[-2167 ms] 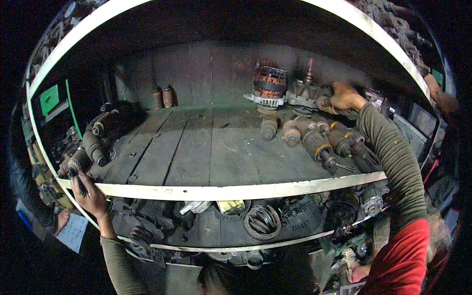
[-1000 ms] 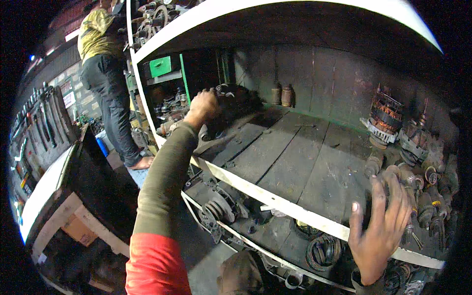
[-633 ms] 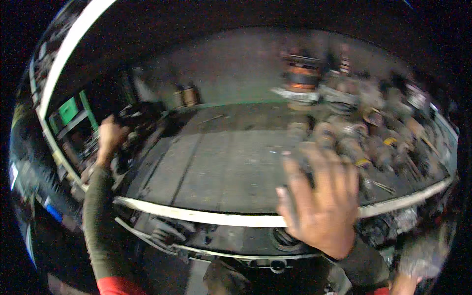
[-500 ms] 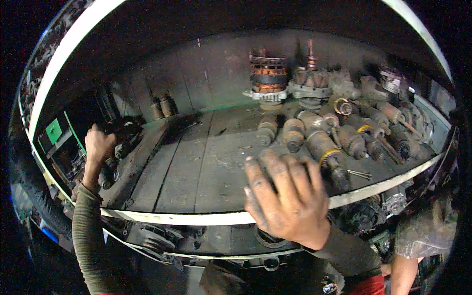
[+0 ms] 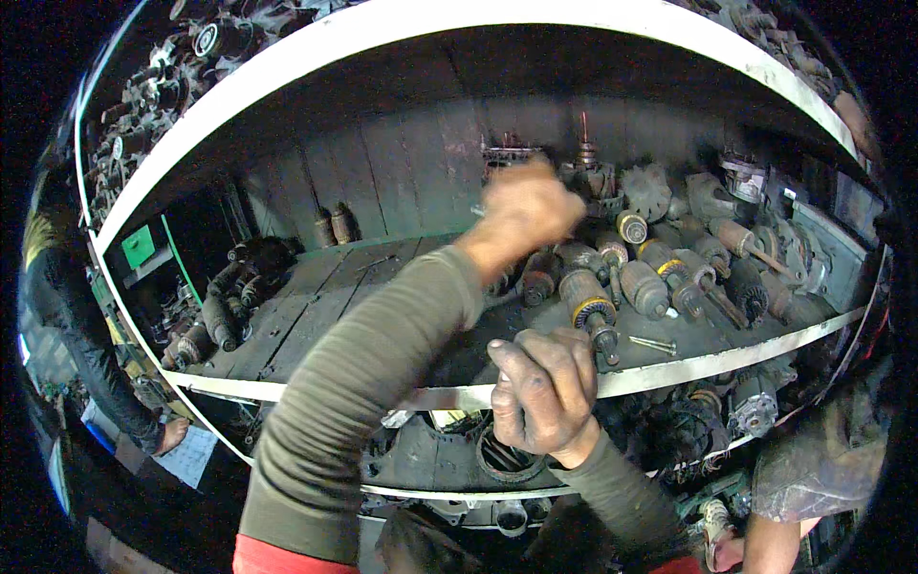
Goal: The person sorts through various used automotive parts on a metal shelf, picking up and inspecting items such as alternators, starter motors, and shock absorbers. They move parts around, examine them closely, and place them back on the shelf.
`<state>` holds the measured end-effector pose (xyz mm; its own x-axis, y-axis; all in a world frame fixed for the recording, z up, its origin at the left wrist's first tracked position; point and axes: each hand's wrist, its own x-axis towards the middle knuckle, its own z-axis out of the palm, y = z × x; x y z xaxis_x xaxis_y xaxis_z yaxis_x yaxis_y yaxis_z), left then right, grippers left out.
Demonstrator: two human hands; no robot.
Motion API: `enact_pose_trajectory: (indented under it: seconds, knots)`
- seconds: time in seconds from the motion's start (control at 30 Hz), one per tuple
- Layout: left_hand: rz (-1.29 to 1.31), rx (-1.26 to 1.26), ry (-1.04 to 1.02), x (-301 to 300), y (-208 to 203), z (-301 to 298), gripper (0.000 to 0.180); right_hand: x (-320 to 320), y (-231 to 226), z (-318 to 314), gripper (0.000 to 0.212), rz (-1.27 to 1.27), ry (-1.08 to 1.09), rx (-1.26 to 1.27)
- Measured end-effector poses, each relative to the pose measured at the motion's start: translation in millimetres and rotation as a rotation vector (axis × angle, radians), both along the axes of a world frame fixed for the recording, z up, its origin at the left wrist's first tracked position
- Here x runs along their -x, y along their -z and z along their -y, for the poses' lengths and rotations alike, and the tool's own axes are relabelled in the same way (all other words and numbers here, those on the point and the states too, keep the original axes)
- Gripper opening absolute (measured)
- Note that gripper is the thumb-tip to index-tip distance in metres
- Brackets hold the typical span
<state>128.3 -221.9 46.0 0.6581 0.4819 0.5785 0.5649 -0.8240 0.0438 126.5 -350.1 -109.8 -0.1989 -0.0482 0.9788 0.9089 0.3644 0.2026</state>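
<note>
Left hand [image 5: 531,206] over the shelf [image 5: 320,316], blurred; stator [image 5: 502,155] partly hidden behind its fingers. Right hand [image 5: 545,394] by the rail [image 5: 688,368], fingers curled in; yellow-banded armature [image 5: 581,292] just beyond them, bolts [image 5: 654,344] to their right. Can't tell left's finger gap, or whether either grips anything.
</note>
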Motion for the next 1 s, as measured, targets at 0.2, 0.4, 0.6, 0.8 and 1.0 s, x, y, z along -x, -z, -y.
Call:
enact_pose_trajectory:
  seconds: [0.2, 0.4, 0.6, 0.8, 1.0]
  knots:
    - [-0.150, 0.109, 0.321, -17, -8, 17, 0.062, 2, 2, 3, 0.033, -0.068, 0.093, -0.014]
    - [-0.297, -0.017, -0.074, 130, -15, -90, 0.055, 21, -7, 8, 0.018, -0.071, 0.221, 0.164]
    - [-0.268, -0.018, -0.969, 390, 7, -180, 0.030, 29, -14, 0, 0.021, 0.085, 0.383, 0.277]
    - [-0.119, 0.125, -0.979, 441, 56, -202, 0.050, 32, -16, -1, 0.024, 0.093, 0.433, 0.331]
    - [-0.006, 0.181, -0.995, 455, 62, -221, 0.061, 27, -17, -1, 0.027, 0.097, 0.384, 0.287]
